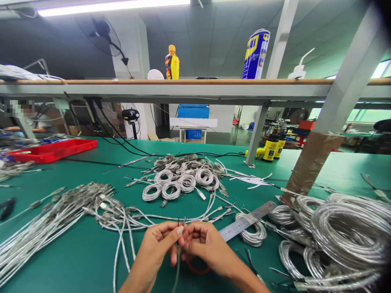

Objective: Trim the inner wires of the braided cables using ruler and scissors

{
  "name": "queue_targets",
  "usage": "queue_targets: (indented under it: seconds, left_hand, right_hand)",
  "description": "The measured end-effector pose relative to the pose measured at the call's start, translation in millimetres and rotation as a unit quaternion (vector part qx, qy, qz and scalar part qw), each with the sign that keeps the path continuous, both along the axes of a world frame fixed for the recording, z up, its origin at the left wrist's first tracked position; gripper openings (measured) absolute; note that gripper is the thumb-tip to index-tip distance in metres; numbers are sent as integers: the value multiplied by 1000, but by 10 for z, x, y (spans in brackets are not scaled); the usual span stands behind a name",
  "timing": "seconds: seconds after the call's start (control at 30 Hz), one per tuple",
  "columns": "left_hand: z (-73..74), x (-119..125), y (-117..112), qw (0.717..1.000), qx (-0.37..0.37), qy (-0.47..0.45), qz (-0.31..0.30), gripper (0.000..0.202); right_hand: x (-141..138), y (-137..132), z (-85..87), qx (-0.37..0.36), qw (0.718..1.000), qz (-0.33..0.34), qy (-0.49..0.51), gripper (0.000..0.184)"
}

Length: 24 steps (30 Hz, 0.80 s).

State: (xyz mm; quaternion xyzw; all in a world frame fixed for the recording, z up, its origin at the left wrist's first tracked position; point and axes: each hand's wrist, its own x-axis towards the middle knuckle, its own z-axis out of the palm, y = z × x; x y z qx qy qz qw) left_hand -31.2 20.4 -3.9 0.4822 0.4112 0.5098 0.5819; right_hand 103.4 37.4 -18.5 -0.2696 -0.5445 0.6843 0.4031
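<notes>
My left hand (159, 248) and my right hand (204, 244) meet low in the middle of the view, fingertips pinched together. Between them is the end of a thin grey cable (177, 266), with dark and reddish wire ends poking up above the fingers. The cable's lower part hangs down toward the bottom edge. Part of a red ring-shaped item (199, 268) shows under my right hand; its kind is hidden. A steel ruler (244, 224) lies just right of my right hand, partly over a coiled clear-jacketed cable (256, 235).
Coiled cables (187, 183) lie heaped ahead, with larger coils (348, 228) at right. Straight cables (70, 207) spread leftward, near a red tray (58, 150). White strips (253, 180) lie beyond the ruler. A shelf (195, 88) crosses above; its post (320, 162) stands at right.
</notes>
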Motion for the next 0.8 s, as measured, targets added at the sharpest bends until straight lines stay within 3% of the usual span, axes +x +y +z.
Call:
queue_targets:
  seconds: [0.13, 0.27, 0.57, 0.8]
  left_hand:
    - [-19, -8, -6, 999, -9, 41, 12, 21]
    - [-45, -10, -21, 997, -1, 74, 12, 22]
    - [-58, -14, -73, 994, 25, 102, 12, 19]
    - [-41, 3, -98, 992, 28, 119, 14, 21]
  right_hand:
    - [18, 6, 63, 31, 994, -101, 2, 14]
    - [7, -5, 103, 71, 988, -137, -6, 17]
    - [-32, -20, 78, 27, 990, -139, 21, 20]
    - [-39, -39, 88, 49, 988, -147, 26, 17]
